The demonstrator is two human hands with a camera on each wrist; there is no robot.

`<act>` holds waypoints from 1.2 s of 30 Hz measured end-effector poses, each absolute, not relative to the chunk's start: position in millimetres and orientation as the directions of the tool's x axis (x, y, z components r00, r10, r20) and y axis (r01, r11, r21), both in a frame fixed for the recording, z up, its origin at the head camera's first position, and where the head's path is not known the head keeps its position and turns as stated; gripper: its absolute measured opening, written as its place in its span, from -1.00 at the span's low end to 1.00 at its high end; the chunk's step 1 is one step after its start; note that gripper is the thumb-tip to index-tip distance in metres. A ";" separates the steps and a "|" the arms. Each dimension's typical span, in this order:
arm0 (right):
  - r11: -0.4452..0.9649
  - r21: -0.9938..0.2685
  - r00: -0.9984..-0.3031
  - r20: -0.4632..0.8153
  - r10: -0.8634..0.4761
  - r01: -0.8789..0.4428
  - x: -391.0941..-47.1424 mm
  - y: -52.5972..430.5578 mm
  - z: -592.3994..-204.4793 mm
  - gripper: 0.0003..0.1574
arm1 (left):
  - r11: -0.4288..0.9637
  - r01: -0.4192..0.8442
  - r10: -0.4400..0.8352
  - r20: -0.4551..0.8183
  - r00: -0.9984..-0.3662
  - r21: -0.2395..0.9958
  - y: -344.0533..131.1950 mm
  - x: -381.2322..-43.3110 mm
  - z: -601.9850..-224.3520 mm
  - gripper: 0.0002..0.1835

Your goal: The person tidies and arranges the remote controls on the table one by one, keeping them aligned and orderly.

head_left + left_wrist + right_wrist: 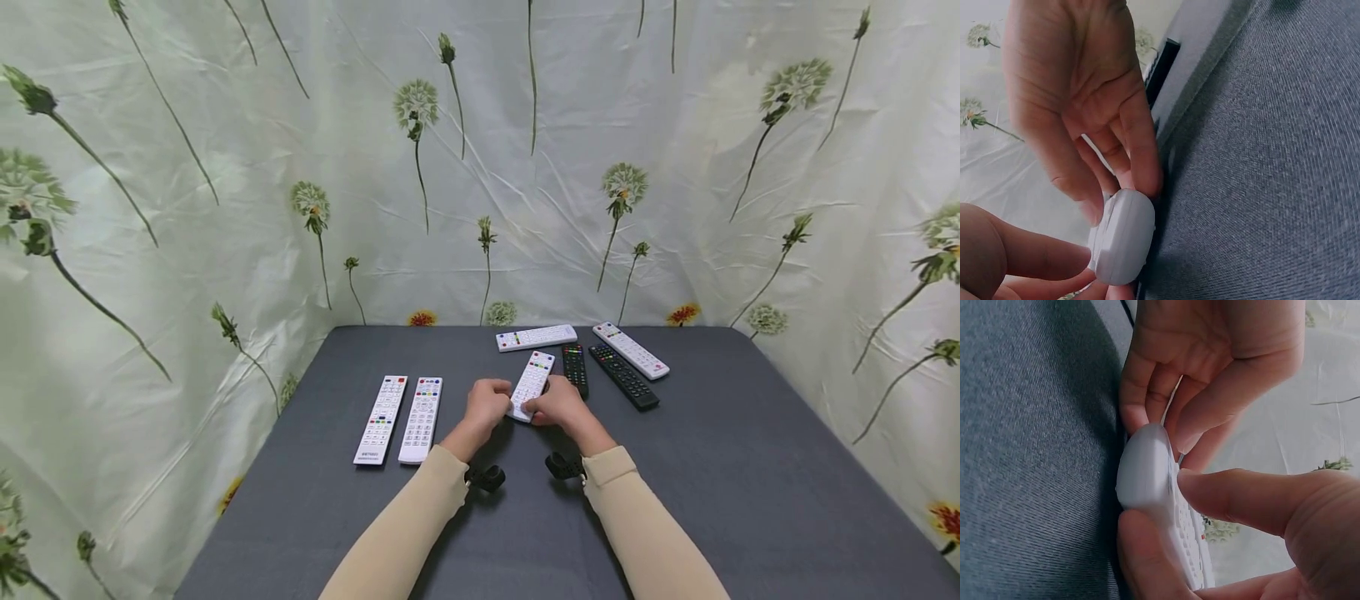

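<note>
A white remote control (534,375) with coloured buttons lies slanted between my two hands near the middle of the table. My left hand (486,405) pinches its near left edge, the thumb at the button side and fingers curled under it. On the opposite edge my right hand (562,405) grips it, thumb on the button face and fingers below. The left wrist view shows the smooth rounded near end of the white remote (1127,237), close over the cloth. The same end of the remote (1147,469) appears in the right wrist view.
Two white remotes, one further left (381,421) and one beside it (422,421), lie side by side. Behind and right are a sideways white remote (536,337), a short black remote (575,371), a longer black remote (624,377) and another white remote (632,350). A flowered curtain (480,167) hangs behind the grey table (750,500).
</note>
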State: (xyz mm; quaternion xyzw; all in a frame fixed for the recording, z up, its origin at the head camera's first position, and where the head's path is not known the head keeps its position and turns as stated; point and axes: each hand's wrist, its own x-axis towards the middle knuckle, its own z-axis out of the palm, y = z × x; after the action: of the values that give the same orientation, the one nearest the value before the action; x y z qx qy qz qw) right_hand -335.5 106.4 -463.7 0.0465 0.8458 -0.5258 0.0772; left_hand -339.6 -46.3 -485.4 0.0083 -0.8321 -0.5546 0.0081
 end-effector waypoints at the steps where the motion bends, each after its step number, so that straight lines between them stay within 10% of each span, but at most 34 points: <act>1: 0.428 -0.887 -0.982 -0.191 -0.007 0.170 -334.8 106.6 -463.8 -0.33 | 0.378 -0.009 -0.020 -0.002 -1.000 0.926 -46.3 -339.5 -485.7 -0.48; 11: 0.320 -0.916 -0.958 -0.277 -0.070 0.241 -326.3 108.9 -459.8 -0.43 | 0.163 -0.118 0.031 -0.124 -0.992 0.980 -47.8 -334.8 -484.1 -0.47; 18: 0.320 -0.922 -0.960 -0.262 -0.095 0.220 -320.6 109.2 -454.2 -0.05 | 0.182 -0.120 0.026 -0.126 -0.992 0.976 -50.8 -324.2 -474.1 -0.47; 36: 0.343 -0.939 -0.987 -0.073 -0.141 0.021 -301.3 89.0 -444.8 0.10 | 0.196 -0.003 -0.048 0.007 -0.999 0.981 -66.8 -288.7 -455.4 -0.41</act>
State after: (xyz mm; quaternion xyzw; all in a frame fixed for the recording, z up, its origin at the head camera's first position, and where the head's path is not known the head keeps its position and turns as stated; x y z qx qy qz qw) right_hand -301.3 89.0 -444.8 -0.0368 0.8163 -0.5721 0.0706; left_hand -288.7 -66.8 -455.4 0.0163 -0.7729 -0.6340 0.0178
